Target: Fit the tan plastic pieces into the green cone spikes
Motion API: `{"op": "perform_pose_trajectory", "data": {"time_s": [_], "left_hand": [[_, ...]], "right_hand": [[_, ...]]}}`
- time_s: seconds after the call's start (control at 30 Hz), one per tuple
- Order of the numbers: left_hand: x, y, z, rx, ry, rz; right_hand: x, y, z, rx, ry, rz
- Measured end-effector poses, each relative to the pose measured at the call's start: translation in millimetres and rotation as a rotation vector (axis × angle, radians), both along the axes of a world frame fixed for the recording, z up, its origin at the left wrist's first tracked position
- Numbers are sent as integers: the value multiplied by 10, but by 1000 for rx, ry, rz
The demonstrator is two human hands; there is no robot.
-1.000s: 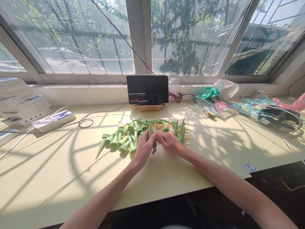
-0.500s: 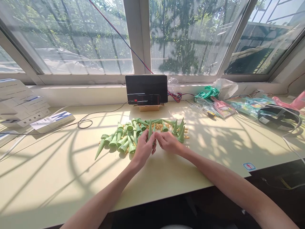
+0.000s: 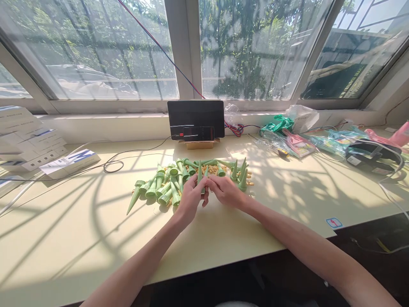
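Note:
My left hand (image 3: 191,199) is closed around a pale green plastic spike (image 3: 200,171), its pointed end up and its lower part hidden by the fingers. A second green spike tip (image 3: 206,170) rises just where my two hands meet; I cannot tell which hand has it. My right hand (image 3: 225,191) is pinched shut against the left fingertips, and what it grips is hidden. Around them lies a pile of green cone-shaped spikes (image 3: 159,183) with ribbed collars. Small tan pieces (image 3: 209,170) lie among and behind them. Several spikes (image 3: 243,175) stand point-up beside my right hand.
A dark tablet (image 3: 195,113) leans on a cardboard stand (image 3: 200,145), with a phone (image 3: 198,134) before it. White boxes (image 3: 28,136) are stacked left, near a black cable (image 3: 113,164). Plastic bags (image 3: 297,145), a yellow-black cutter (image 3: 283,153) and a black headset (image 3: 372,155) lie right.
Very little differs. Both hands stay together at the same place, with a slight shift of the fingers and of the held spike.

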State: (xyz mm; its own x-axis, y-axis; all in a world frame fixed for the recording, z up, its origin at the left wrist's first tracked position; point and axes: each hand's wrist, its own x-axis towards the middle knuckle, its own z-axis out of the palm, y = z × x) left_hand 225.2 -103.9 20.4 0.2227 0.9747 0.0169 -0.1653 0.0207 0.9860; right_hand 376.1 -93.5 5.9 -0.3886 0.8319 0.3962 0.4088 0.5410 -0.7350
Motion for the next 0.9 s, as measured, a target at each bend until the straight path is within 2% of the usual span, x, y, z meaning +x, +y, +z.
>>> {"op": "perform_pose_trajectory", "data": {"time_s": [0.37, 0.5, 0.63, 0.9], "left_hand": [[4, -4, -47, 70, 74, 24], [6, -8, -58, 98, 93, 40], [7, -15, -56, 146, 128, 48], [24, -56, -3, 223, 235, 83]], "right_hand": [[-21, 9, 4, -82, 89, 100], [-38, 6, 9, -138, 136, 83], [-42, 42, -59, -237, 206, 54], [-34, 93, -157, -447, 418, 195]]}}
